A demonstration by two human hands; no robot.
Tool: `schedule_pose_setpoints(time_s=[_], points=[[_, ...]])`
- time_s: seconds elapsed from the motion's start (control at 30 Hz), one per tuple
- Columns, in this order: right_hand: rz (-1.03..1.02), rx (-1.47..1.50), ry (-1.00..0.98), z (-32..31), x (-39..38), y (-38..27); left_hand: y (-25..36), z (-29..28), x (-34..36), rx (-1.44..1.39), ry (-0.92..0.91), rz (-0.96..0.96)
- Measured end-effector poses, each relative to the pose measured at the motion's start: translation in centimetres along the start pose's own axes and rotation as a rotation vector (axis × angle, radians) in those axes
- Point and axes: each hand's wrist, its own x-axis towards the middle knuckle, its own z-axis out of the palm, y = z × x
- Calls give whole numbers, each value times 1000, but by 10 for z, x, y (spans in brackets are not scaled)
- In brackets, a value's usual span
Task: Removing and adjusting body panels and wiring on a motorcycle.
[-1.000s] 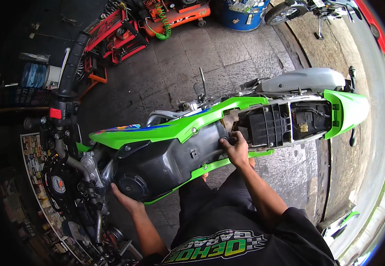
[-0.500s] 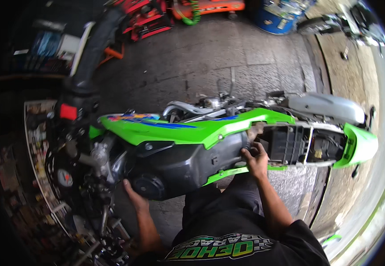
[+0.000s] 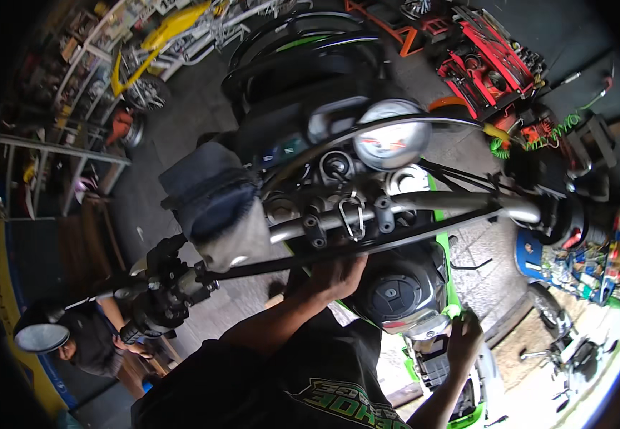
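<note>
Both hands steadied the motorcycle: left hand (image 3: 335,275) gripped beneath the handlebar (image 3: 395,211), right hand (image 3: 465,336) lay open on green bodywork (image 3: 451,297).

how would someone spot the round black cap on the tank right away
Start at the green motorcycle filling the middle, under its handlebar. The fuel cap sits on the black tank just right of the left hand: the only ribbed black disc there.

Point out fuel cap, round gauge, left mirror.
fuel cap (image 3: 393,298), head view, centre of the black cap.
round gauge (image 3: 393,144), head view, middle of the white dial.
left mirror (image 3: 42,338), head view, mirror glass.
</note>
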Motion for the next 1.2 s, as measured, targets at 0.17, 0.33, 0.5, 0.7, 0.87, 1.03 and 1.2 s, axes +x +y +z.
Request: schedule_pose_setpoints(time_s=[0.17,0.33,0.5,0.7,0.87,1.03,1.2], points=[[-691,188,-125,17,90,-163,6,3,-7,-160,-28,-235],[-914,-176,-439,36,128,-209,8,-2,3,-133,39,-63],[-1225,-215,-261,36,132,-190,17,5,-3,-23,92,-84],[-1053,107,-38,34,106,-203,7,10,-3,121,252,97],[-552,791,-730,10,87,-201,21,-4,-12,-174,349,269],[-957,1079,-847,5,110,-189,27,-16,-2,-340,112,343],[-420,1290,-679,23,104,-195,18,-9,7,-865,-41,196]])
